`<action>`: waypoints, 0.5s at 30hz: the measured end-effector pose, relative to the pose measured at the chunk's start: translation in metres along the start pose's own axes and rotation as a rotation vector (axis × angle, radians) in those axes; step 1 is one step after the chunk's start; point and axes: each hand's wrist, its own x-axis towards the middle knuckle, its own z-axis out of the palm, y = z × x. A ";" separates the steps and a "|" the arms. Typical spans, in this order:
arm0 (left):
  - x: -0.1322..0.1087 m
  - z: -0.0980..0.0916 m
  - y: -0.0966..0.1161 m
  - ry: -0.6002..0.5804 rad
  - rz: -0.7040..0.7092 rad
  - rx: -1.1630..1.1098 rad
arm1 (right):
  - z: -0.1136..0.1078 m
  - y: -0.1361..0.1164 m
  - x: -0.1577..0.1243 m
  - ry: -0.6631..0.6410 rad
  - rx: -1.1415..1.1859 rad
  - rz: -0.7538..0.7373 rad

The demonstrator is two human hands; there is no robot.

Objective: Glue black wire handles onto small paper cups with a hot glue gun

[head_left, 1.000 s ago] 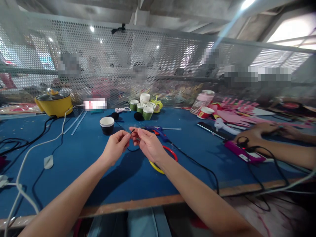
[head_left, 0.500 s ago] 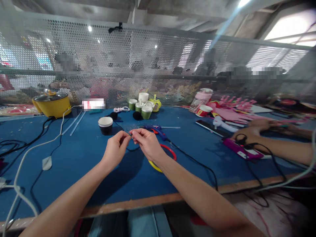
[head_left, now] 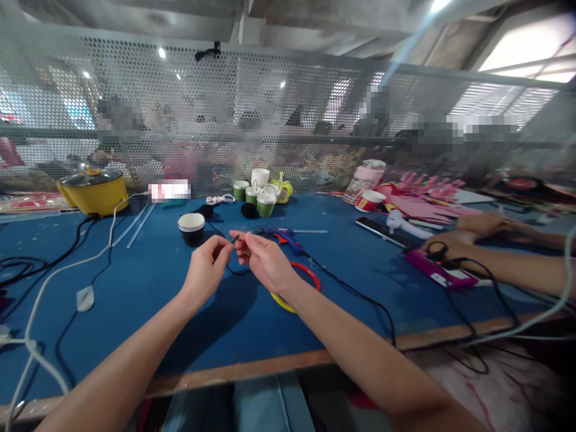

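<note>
Over the blue table, my left hand point(head_left: 207, 264) and my right hand point(head_left: 265, 259) are close together. A thin black piece point(head_left: 234, 239), like a cord or wire, is pinched between thumb and finger of both hands. Its exact kind is too small to tell. A black cord point(head_left: 238, 273) curves on the table just beneath the hands. Left of them stands a paper cup point(head_left: 191, 233) with a dark outside and white inside. Beyond my right hand lies a blue glue gun point(head_left: 288, 237) with a clear glue stick in it. Partly under my right wrist are red and yellow rings point(head_left: 310, 276).
Green-and-white cups point(head_left: 266, 203) and black balls point(head_left: 249, 210) stand at the back. A yellow electric pot point(head_left: 96, 192) is far left, with cables point(head_left: 49, 276). On the right are a phone point(head_left: 380, 233), a purple power bank point(head_left: 438, 270) and another person's arms point(head_left: 504, 252).
The fingers of my right hand have lifted and opened slightly around the black piece, which shows more now. My left hand has shifted slightly left. The other person's hands on the right have moved.
</note>
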 end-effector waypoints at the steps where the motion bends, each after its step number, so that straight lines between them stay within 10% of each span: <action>1: 0.000 0.000 0.000 0.006 0.010 0.011 | 0.000 -0.001 0.000 -0.008 0.029 0.028; 15: 0.000 -0.001 -0.001 0.079 0.110 0.200 | 0.001 -0.003 -0.001 -0.044 0.136 0.115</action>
